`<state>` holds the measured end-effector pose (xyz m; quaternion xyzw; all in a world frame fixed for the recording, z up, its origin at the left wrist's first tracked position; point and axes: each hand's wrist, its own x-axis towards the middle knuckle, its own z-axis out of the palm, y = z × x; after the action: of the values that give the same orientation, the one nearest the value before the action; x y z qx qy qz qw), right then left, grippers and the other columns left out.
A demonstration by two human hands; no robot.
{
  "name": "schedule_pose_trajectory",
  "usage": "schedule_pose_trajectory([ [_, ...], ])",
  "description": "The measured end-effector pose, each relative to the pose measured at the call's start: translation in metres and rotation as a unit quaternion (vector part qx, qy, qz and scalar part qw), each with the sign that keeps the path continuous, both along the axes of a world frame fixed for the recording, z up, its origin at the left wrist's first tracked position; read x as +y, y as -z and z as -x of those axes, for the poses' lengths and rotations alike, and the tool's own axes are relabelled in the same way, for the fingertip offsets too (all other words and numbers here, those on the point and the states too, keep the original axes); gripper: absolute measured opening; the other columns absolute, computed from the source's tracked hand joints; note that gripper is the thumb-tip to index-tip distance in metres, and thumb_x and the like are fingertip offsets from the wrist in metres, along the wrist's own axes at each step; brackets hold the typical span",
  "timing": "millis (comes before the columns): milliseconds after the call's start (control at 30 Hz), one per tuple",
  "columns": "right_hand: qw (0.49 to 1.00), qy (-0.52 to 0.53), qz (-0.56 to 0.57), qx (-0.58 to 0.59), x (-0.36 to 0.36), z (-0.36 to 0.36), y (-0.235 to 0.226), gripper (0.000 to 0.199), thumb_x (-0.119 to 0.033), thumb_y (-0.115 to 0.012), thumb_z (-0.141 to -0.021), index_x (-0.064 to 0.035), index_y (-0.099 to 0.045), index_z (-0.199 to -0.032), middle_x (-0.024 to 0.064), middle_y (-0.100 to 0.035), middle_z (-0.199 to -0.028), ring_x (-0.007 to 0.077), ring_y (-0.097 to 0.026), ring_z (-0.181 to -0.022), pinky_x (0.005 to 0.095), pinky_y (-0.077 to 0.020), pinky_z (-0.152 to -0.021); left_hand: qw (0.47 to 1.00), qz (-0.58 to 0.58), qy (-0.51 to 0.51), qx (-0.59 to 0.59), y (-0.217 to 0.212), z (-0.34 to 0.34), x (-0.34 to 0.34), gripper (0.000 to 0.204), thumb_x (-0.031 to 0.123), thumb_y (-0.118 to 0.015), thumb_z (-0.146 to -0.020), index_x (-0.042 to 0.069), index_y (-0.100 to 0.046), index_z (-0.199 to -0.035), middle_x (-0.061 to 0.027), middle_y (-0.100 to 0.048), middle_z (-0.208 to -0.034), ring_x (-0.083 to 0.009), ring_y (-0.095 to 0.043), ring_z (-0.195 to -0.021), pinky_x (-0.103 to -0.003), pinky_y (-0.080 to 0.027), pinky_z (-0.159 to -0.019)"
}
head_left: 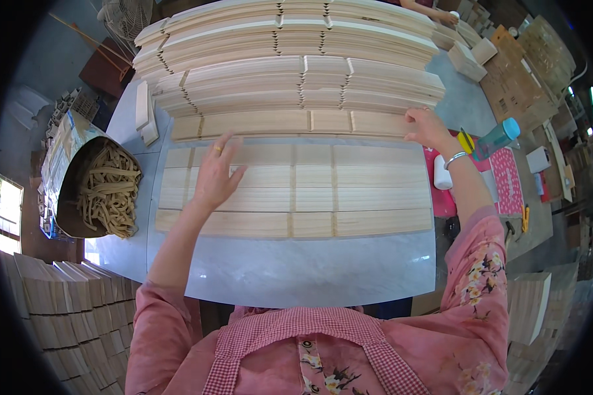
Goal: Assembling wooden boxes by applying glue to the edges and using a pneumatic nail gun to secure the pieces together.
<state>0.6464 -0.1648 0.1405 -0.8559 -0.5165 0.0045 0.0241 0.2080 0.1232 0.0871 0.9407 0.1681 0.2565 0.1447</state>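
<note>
Several pale wooden boards with grooves across them lie side by side, lengthwise left to right, on the table in front of me. My left hand is over their left part with its fingers spread and nothing in it; whether it touches the wood I cannot tell. Behind these boards, a single grooved board lies at the foot of a stack. By this board's right end is my right hand, its fingers curved and apart, with no object visible between them.
Tall rows of stacked grooved boards fill the table's back. A bin of tan strips stands at left, near two short wood pieces. A teal-capped bottle stands at right. Another person's hand shows at the far right.
</note>
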Motion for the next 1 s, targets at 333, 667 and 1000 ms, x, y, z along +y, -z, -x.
schedule_pose_trajectory([
  [333, 0.994, 0.018, 0.026, 0.101, -0.004, -0.018, -0.023, 0.038, -0.008, -0.087, -0.064, -0.0082, -0.061, -0.093, 0.0045, -0.069, -0.095, 0.0281, -0.061, -0.096, 0.0362, -0.0510, -0.087, 0.986, -0.089, -0.065, 0.125, -0.002, -0.043, 0.076, 0.051, 0.015, -0.072, -0.083, 0.008, -0.059, -0.132, -0.0097, -0.060, -0.135, -0.0338, -0.057, -0.117, -0.044, -0.045, -0.100],
  [667, 0.996, 0.016, -0.017, 0.088, 0.002, -0.021, -0.035, 0.045, -0.007, -0.089, -0.061, -0.0074, -0.062, -0.097, 0.0058, -0.069, -0.098, 0.0258, -0.060, -0.094, 0.0363, -0.0507, -0.087, 0.991, -0.032, -0.073, 0.105, 0.003, -0.037, 0.097, 0.034, 0.014, -0.067, -0.087, 0.006, -0.066, -0.120, -0.0085, -0.066, -0.121, -0.0330, -0.059, -0.109, -0.044, -0.049, -0.094],
  [1000, 0.997, -0.043, 0.029, 0.052, 0.007, -0.036, -0.025, 0.050, -0.010, -0.087, -0.063, -0.0076, -0.066, -0.108, 0.0056, -0.071, -0.104, 0.0289, -0.062, -0.095, 0.0381, -0.0515, -0.089, 0.991, -0.129, -0.026, -0.019, 0.004, -0.038, 0.073, 0.031, 0.010, -0.065, -0.086, 0.006, -0.066, -0.117, -0.0103, -0.063, -0.125, -0.0335, -0.059, -0.110, -0.042, -0.049, -0.094],
])
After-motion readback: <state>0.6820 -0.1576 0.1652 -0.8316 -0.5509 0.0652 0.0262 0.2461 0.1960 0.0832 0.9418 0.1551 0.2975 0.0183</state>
